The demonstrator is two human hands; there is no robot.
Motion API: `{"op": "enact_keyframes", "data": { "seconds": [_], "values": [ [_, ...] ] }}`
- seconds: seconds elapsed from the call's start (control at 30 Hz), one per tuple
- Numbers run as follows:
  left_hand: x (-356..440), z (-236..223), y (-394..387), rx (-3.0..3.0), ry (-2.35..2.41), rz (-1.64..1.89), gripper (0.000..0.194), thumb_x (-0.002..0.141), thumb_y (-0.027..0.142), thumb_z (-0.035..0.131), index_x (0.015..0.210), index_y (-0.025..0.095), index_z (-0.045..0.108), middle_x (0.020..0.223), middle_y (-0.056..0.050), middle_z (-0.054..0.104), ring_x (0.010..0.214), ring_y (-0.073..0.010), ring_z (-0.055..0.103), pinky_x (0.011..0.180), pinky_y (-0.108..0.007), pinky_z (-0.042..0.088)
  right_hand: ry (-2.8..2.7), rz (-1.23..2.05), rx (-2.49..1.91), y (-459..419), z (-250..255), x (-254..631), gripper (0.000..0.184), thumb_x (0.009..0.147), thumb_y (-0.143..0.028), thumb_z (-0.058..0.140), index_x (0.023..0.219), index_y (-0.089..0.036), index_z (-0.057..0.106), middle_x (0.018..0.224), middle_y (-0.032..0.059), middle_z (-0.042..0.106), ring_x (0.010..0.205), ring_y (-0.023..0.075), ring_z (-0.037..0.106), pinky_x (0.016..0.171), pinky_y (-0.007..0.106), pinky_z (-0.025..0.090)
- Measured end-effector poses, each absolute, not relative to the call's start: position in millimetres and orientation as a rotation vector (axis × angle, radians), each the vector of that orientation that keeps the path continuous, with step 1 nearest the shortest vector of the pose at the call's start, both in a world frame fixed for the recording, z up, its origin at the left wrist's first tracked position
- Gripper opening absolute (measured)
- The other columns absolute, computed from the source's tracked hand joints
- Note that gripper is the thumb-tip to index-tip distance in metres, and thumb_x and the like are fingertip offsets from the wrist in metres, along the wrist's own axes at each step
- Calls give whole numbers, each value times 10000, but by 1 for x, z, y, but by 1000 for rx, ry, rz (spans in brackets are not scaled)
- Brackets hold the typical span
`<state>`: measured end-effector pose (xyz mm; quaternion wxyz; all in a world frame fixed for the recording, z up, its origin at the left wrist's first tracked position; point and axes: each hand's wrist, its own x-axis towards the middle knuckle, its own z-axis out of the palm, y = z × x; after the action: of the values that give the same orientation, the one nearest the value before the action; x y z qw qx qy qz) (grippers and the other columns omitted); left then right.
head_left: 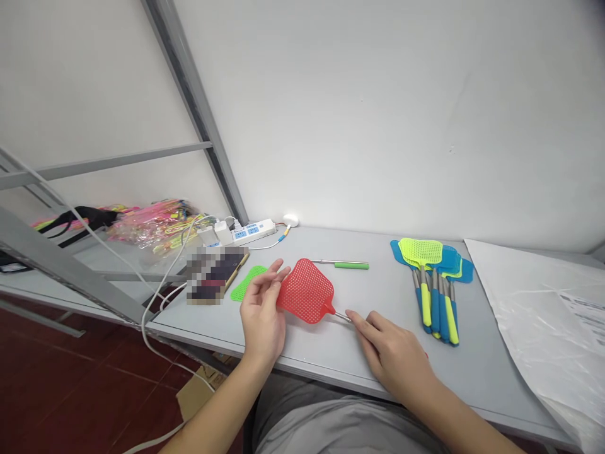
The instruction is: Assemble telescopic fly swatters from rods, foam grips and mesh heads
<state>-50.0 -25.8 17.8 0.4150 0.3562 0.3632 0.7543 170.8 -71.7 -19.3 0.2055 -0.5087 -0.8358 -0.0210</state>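
Observation:
A red fly swatter with a perforated square head is held between my two hands above the grey table. My left hand pinches the left edge of its head between thumb and fingers. Around the handle end of its thin metal rod, my right hand is closed; the handle itself is mostly hidden in the palm. Behind my left hand lies a green swatter head, partly covered by the fingers. A metal rod and a green handle lie farther back.
Several blue and yellow fly swatters are stacked at the right. White plastic sheeting covers the table's right end. At the left are a pixelated phone-like object, a power strip with cables, a metal frame and bagged colourful items.

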Motion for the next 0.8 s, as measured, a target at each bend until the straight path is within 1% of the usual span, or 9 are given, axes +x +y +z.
{"op": "enact_keyframes", "data": {
  "seconds": [0.1, 0.2, 0.33, 0.4, 0.5, 0.57, 0.67, 0.73, 0.8],
  "values": [
    [-35, 32, -19, 756, 827, 1899, 160, 814, 158, 667, 950, 204, 596, 1290, -82, 623, 1189, -220, 597, 1046, -407, 435, -2295, -38, -1400, -73, -19, 169, 416, 982, -177, 355, 1364, -244, 504, 835, 28, 587, 690, 165, 618, 574, 265, 420],
    [-12, 45, -14, 562, 770, 1826, 186, 839, 134, 636, 1015, 189, 608, 1268, -98, 636, 1192, -211, 592, 1016, -377, 466, -2213, 17, -1413, -72, -19, 169, 408, 992, -194, 342, 1370, -241, 489, 836, 30, 587, 700, 172, 625, 591, 270, 441],
    [28, 52, -16, 505, 713, 1767, 181, 876, 258, 642, 1038, 180, 628, 1123, -85, 692, 1046, -189, 657, 932, -343, 510, -2072, 137, -1400, -70, -18, 170, 369, 1003, -231, 335, 1332, -247, 501, 867, 32, 599, 733, 178, 633, 636, 280, 475],
    [49, 52, -20, 557, 711, 1789, 202, 887, 332, 638, 1021, 181, 639, 1052, -66, 705, 987, -167, 666, 897, -302, 513, -2006, 228, -1365, -70, -16, 171, 339, 1004, -236, 337, 1294, -247, 514, 903, 35, 611, 780, 180, 638, 686, 287, 489],
    [70, 51, -30, 617, 745, 1864, 234, 889, 392, 632, 982, 179, 655, 986, -50, 710, 919, -146, 669, 852, -259, 508, -1917, 346, -1295, -68, -15, 173, 295, 1004, -244, 351, 1239, -250, 527, 951, 37, 620, 832, 177, 633, 734, 291, 495],
    [76, 49, -37, 573, 717, 1887, 256, 899, 411, 613, 1015, 186, 656, 994, -52, 710, 927, -155, 673, 866, -279, 508, -1849, 389, -1246, -68, -15, 175, 275, 1003, -247, 360, 1216, -243, 533, 951, 39, 617, 843, 171, 625, 743, 287, 494],
    [74, 41, -50, 523, 646, 1823, 277, 919, 410, 584, 1057, 180, 653, 1021, -80, 712, 963, -197, 681, 900, -352, 511, -1783, 399, -1196, -68, -15, 177, 271, 1002, -240, 371, 1215, -226, 538, 900, 37, 602, 821, 163, 610, 719, 274, 491],
    [68, 33, -58, 576, 662, 1772, 264, 908, 394, 605, 1001, 155, 667, 1004, -99, 715, 955, -215, 683, 889, -368, 519, -1797, 400, -1172, -68, -14, 176, 279, 999, -235, 384, 1231, -225, 538, 867, 31, 592, 791, 160, 598, 695, 270, 485],
    [62, 26, -63, 639, 708, 1754, 237, 886, 365, 642, 949, 139, 677, 1004, -107, 714, 960, -217, 679, 883, -354, 522, -1832, 408, -1148, -70, -13, 175, 286, 995, -227, 395, 1243, -231, 538, 862, 28, 588, 779, 160, 591, 686, 272, 479]
  ]
}}
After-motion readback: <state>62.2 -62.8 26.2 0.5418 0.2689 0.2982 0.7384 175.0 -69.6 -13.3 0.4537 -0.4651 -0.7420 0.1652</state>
